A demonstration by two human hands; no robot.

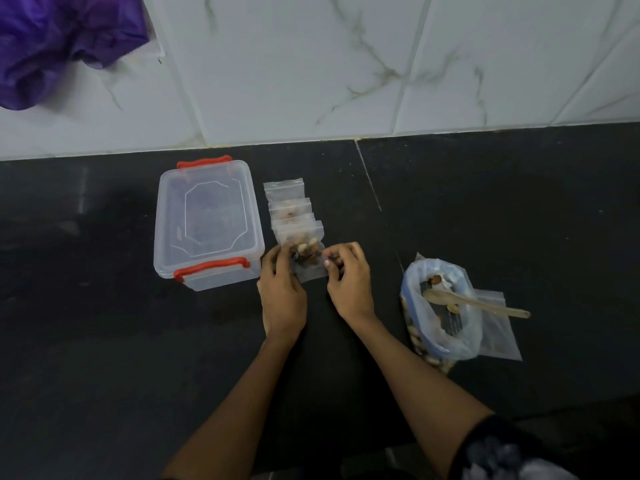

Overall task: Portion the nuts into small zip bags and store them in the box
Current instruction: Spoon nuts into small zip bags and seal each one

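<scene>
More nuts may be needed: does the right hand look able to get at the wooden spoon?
Probably yes, once it lets go: the right hand now pinches the small bag, and nothing lies between it and the spoon.

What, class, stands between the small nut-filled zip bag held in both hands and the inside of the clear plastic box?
The box's lid. The clear plastic box with red latches sits closed, its clear lid on top, left of the small nut-filled zip bag pinched by the left hand and right hand. Nothing else lies between them.
</scene>
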